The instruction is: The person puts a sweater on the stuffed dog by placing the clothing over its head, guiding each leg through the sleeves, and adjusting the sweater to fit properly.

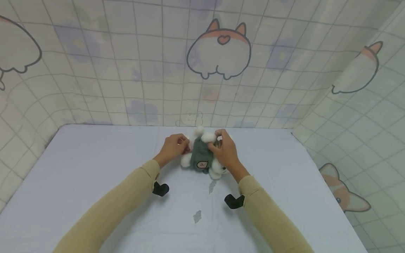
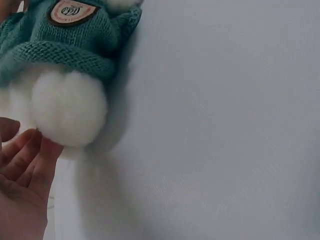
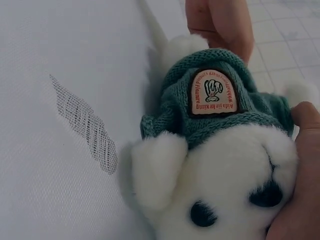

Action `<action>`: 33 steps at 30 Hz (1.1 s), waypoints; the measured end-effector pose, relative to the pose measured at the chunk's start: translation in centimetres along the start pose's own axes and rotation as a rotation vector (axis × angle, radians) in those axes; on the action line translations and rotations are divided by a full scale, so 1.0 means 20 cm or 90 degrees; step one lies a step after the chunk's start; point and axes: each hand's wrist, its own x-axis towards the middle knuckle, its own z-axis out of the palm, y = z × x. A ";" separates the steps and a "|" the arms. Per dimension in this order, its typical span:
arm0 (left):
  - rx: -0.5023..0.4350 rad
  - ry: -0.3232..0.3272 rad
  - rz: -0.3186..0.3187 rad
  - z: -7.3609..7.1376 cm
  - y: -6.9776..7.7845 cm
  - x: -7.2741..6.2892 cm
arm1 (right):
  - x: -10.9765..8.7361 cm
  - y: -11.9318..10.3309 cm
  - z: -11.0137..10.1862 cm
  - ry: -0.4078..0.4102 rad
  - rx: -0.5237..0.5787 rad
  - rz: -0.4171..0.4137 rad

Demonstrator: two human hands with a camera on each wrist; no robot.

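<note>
Fluffy toy (image 1: 201, 149) in a green sweater (image 2: 75, 40) lies near the table's (image 1: 104, 154) far edge. The left hand (image 1: 174, 147), fingers a bit bent, touches a white puff (image 2: 70, 110); I can't tell if it grips. The right hand (image 1: 227, 151) curls round the other side and holds on. The left wrist view cuts off the head; only the right one shows both dark eyes (image 3: 203, 214). There, the patch (image 3: 215, 92) says "Pleasure"; some words are hard to read.
</note>
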 end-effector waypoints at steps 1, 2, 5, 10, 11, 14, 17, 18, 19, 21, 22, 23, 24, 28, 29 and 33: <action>-0.016 -0.004 -0.008 0.00 0.00 0.00 | 0.00 0.00 0.00 -0.002 -0.006 -0.008; -0.026 -0.009 -0.011 -0.01 -0.01 0.00 | 0.00 -0.01 -0.01 -0.005 -0.014 -0.013; -0.047 -0.023 -0.016 -0.02 -0.02 0.00 | 0.00 -0.02 -0.01 -0.029 -0.039 -0.021; -0.032 -0.030 -0.016 -0.03 -0.03 -0.02 | 0.01 -0.03 -0.01 -0.066 -0.070 -0.022; -0.026 -0.032 -0.019 -0.03 -0.03 -0.02 | 0.01 -0.03 -0.01 -0.072 -0.079 -0.023; -0.009 -0.043 -0.028 -0.04 -0.03 -0.04 | 0.01 -0.03 -0.01 -0.086 -0.116 -0.032; 0.001 -0.058 -0.038 -0.05 -0.03 -0.06 | 0.02 -0.04 -0.01 -0.100 -0.165 -0.039; 0.002 -0.061 -0.039 -0.05 -0.03 -0.07 | 0.02 -0.04 -0.01 -0.104 -0.182 -0.039; 0.002 -0.064 -0.040 -0.05 -0.03 -0.08 | 0.02 -0.04 0.00 -0.109 -0.196 -0.036; -0.004 -0.068 -0.040 -0.05 -0.03 -0.09 | 0.02 -0.06 0.00 -0.116 -0.222 -0.034; -0.010 -0.069 -0.041 -0.05 -0.04 -0.09 | 0.02 -0.06 0.00 -0.117 -0.229 -0.033; -0.014 -0.069 -0.039 -0.05 -0.04 -0.09 | 0.02 -0.07 0.00 -0.117 -0.234 -0.030; -0.018 -0.069 -0.037 -0.05 -0.04 -0.09 | 0.02 -0.07 0.00 -0.115 -0.235 -0.027; -0.029 -0.060 -0.038 -0.06 -0.05 -0.10 | 0.02 -0.08 0.00 -0.098 -0.228 -0.006; -0.027 -0.055 -0.037 -0.06 -0.05 -0.10 | 0.02 -0.08 0.00 -0.094 -0.227 0.000; -0.018 -0.032 -0.025 -0.06 -0.05 -0.10 | 0.01 -0.06 0.00 -0.074 -0.211 0.022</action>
